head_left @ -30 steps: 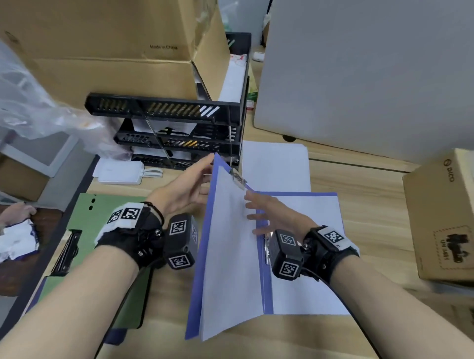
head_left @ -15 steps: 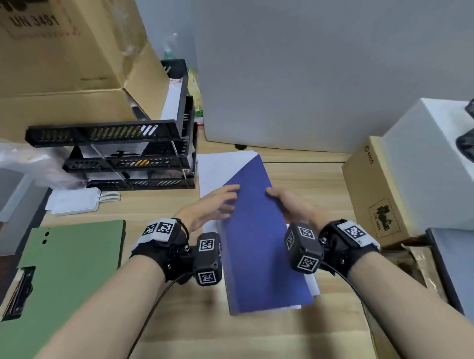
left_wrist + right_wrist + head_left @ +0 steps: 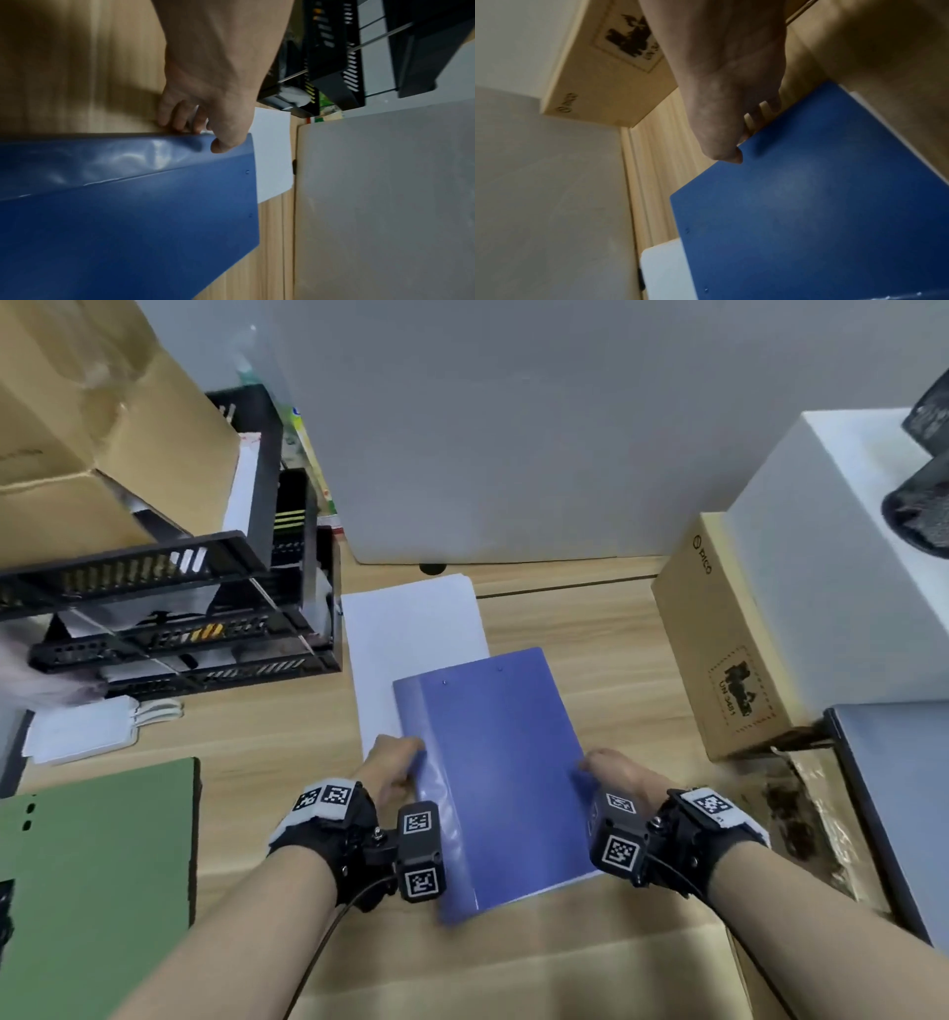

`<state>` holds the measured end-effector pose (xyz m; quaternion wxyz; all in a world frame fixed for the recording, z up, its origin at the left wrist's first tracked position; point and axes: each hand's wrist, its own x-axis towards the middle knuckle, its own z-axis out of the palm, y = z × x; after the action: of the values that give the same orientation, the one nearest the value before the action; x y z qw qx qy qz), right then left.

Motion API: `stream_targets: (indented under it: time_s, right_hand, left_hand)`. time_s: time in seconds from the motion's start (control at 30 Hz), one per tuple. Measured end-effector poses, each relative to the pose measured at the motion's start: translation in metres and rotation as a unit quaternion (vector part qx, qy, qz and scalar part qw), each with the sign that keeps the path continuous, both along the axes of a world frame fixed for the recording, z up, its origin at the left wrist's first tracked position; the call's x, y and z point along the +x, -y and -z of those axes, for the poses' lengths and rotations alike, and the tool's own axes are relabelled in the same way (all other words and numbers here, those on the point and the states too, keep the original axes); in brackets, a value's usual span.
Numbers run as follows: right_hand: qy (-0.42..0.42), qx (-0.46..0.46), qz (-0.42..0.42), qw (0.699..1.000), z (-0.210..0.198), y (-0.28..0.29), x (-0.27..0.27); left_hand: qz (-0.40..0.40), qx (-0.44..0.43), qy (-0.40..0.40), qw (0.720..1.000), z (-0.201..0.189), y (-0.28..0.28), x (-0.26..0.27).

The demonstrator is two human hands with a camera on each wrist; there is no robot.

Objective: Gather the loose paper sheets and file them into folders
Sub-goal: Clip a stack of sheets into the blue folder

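- Gripping the closed blue folder [image 3: 500, 778] by its two long edges, both hands hold it just over the bench [image 3: 606, 649].
- On the spine side, the left hand [image 3: 393, 770] has its grip closed on the folder: the thumb [image 3: 226, 145] lies on the glossy cover strip and the other fingers [image 3: 177, 116] curl under the edge.
- On the opposite edge, the right hand [image 3: 613, 775] also has its grip closed on the folder, thumb [image 3: 725, 151] on top of the cover and fingertips [image 3: 763, 110] tucked beneath.
- White sheet edges show along the folder's near end and its right side, so paper is inside the cover.
- Just beyond the folder, a stack of loose white paper sheets [image 3: 411, 634] lies flat on the bench; the folder's far left corner overlaps it.
- Left of the sheets stands a black tiered tray rack [image 3: 169, 613] with papers in its levels, under large cardboard boxes [image 3: 102, 433].
- Near the left edge of the bench lies a closed green folder [image 3: 97, 865], well apart from the blue one.
- Between the rack and the green folder sits a flat white device with cables [image 3: 87, 731].
- To the right, a brown carton [image 3: 719, 639] rests on the bench against a white box [image 3: 842, 557].
- A grey panel [image 3: 513, 428] stands upright behind the sheets.
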<state>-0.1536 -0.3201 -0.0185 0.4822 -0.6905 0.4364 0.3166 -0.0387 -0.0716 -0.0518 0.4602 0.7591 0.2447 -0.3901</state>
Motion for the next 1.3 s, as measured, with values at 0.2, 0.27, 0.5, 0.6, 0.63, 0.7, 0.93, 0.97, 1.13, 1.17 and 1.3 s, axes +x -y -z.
stream_targets:
  time_s: [0.2,0.27,0.5,0.6,0.63,0.7,0.93,0.97,1.13,1.17,1.3]
  right_hand:
    - [0.011,0.004,0.059,0.998,0.029,0.004,-0.005]
    - [0.009,0.008,0.072,0.997,0.018,0.001,-0.004]
    - [0.03,0.033,0.133,0.99,0.01,0.008,-0.015]
    - [0.072,0.061,0.161,0.982,0.011,0.01,-0.013]
    - [0.089,0.069,0.173,0.979,0.009,0.011,-0.012]
    - [0.106,0.087,0.204,0.969,0.004,0.015,-0.009]
    - [0.112,0.135,0.356,0.918,0.01,0.034,-0.018]
    - [0.11,0.145,0.384,0.905,0.014,0.036,-0.021]
    - [0.113,0.14,0.469,0.865,0.028,0.042,-0.027]
    - [0.113,0.131,0.488,0.856,0.031,0.045,-0.027]
    - [0.131,0.118,0.562,0.808,0.039,0.056,-0.025]
  left_hand:
    - [-0.002,-0.002,0.034,0.999,0.009,-0.002,-0.011]
    - [-0.016,-0.013,0.04,0.999,0.006,-0.002,-0.012]
    - [0.028,-0.16,0.053,0.985,-0.024,0.005,-0.007]
    - [-0.013,-0.194,0.124,0.973,-0.037,0.02,0.002]
    - [-0.034,-0.209,0.136,0.968,-0.04,0.025,0.007]
    - [-0.082,-0.232,0.155,0.957,-0.046,0.039,0.018]
    - [-0.124,-0.222,0.184,0.949,-0.055,0.09,0.062]
    - [-0.113,-0.222,0.183,0.951,-0.055,0.098,0.065]
    - [-0.052,-0.242,0.13,0.96,-0.05,0.125,0.057]
    - [-0.025,-0.247,0.114,0.962,-0.044,0.127,0.053]
    - [0.087,-0.227,0.053,0.969,-0.027,0.135,0.032]
